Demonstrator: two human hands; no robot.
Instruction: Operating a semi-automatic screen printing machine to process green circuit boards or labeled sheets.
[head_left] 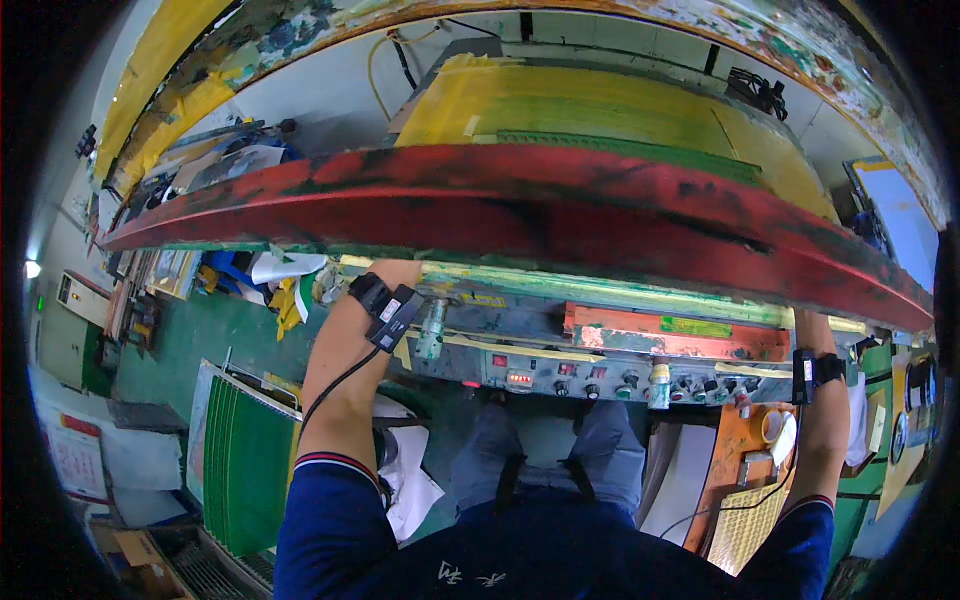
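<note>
A long red beam (560,205), smeared with dark stains, crosses the view in front of me. Both my arms reach under it, spread wide apart. Of my left hand (402,271), only the part by the wrist shows below the beam's left half; the fingers are hidden. The beam also covers my right hand (812,328) near its right end, all but the wrist part. What either hand touches cannot be made out. Between my arms lies a reddish bar (680,335) on the machine's front ledge. Beyond the beam is a yellow-green screen (600,100).
Below the ledge runs a control panel (540,372) with knobs and a lit red display. A paint-stained frame (820,60) arches overhead. Green ribbed panels (250,460) lean at lower left. At right, an orange board (735,450) carries a tape roll (768,426).
</note>
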